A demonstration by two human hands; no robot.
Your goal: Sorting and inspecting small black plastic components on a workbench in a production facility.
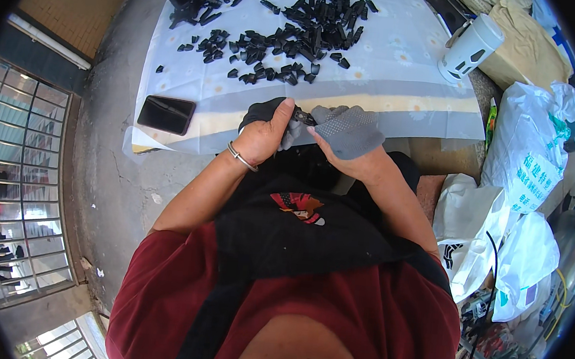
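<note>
In the head view, the left hand (264, 130) and the right hand (348, 132) are meeting in front of the person's body, just over the near edge of the desk (404, 70). Between them they are holding a small black part (304, 118), its outline partly hidden by the fingers. The left fingers are clamping on one end of it, with the bare thumb pressing from above; the right fingers are curling together around the other end. The left hand is wearing a black-and-grey glove and the right hand a grey dotted glove, both leaving the thumbs bare. A bracelet (241, 155) is circling the left wrist.

Beyond the hands, a heap of black pieces (320, 23) is spreading across the flowered desk covering, with a looser group of short pieces (214, 44) lying to its left. A dark phone (166, 114) is resting near the left edge, and a white tumbler (472, 48) with dark patches is standing near the right edge. To the right of the desk, a stuffed white bag (526, 144) is leaning among other bags. The person is wearing a black apron (295, 248) over a dark red shirt (166, 264).
</note>
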